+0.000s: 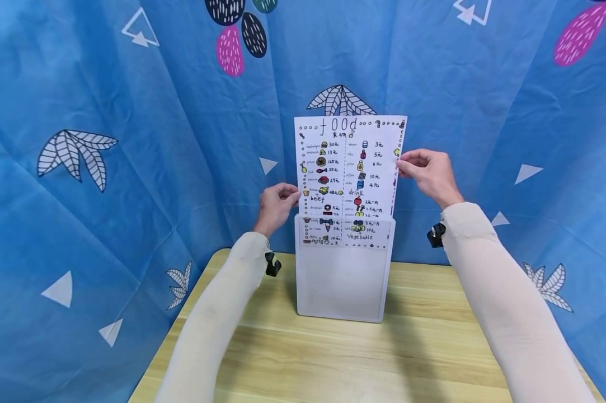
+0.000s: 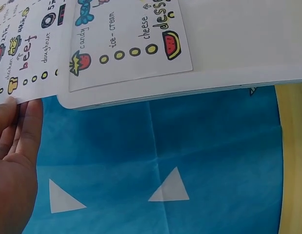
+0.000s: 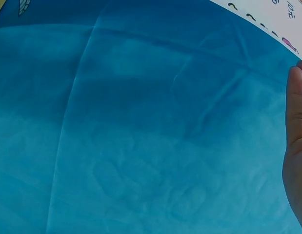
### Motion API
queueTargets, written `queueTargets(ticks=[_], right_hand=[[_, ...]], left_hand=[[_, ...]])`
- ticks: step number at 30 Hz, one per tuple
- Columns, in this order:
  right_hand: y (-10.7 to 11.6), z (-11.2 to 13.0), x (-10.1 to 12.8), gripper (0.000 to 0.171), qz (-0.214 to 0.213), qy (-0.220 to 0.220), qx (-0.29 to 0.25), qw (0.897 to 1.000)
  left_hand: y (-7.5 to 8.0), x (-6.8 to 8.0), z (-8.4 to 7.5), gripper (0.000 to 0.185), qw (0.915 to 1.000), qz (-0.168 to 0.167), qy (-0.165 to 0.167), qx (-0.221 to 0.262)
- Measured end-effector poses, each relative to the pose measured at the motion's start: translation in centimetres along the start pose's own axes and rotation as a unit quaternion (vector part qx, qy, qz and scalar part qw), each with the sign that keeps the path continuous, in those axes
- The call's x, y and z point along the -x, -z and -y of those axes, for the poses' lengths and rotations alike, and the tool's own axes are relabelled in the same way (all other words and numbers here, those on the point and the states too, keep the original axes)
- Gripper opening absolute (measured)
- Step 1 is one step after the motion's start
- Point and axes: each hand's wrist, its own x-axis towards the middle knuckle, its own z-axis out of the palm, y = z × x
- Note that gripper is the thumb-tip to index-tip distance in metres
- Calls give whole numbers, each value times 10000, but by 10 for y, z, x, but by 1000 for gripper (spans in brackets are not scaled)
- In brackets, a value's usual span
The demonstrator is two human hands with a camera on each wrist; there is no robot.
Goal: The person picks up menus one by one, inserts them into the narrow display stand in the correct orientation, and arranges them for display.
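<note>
A hand-drawn paper menu [image 1: 350, 168], headed "food", stands upright with its lower part inside a white-framed clear sleeve [image 1: 340, 285]. My left hand [image 1: 276, 206] pinches the menu's left edge just above the sleeve's top. Higher up, my right hand [image 1: 430, 170] pinches the right edge between thumb and fingers. In the left wrist view, the menu's candy, ice-cream and cheese lines show through the sleeve, and the left hand [image 2: 16, 146] holds the paper margin beside it. Only part of the right hand [image 3: 297, 126] shows at the right wrist view's edge, against the menu's border [image 3: 272, 22].
The sleeve stands on a light wooden table [image 1: 282, 358], near its back edge. A blue patterned curtain [image 1: 131, 212] hangs behind and at the sides. Each wrist carries a small black camera, such as the left camera [image 1: 272, 264].
</note>
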Motion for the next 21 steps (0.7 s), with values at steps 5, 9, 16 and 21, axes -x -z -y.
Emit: queueTargets(ticks=[5, 9, 16, 21], right_hand=[[-1, -4, 2, 34, 41, -29, 42, 10000], [-3, -6, 4, 34, 77, -53, 82, 9999], [-6, -11, 5, 32, 118, 90, 90, 9999], [-8, -14, 6, 31, 114, 163, 124, 9997]], left_hand=[[0, 1, 3, 13, 9999, 49, 87, -17], [0, 2, 6, 13, 9999, 81, 108, 28], [0, 4, 13, 14, 9997, 91, 177, 121], [-1, 4, 18, 13, 9998, 98, 152, 114]])
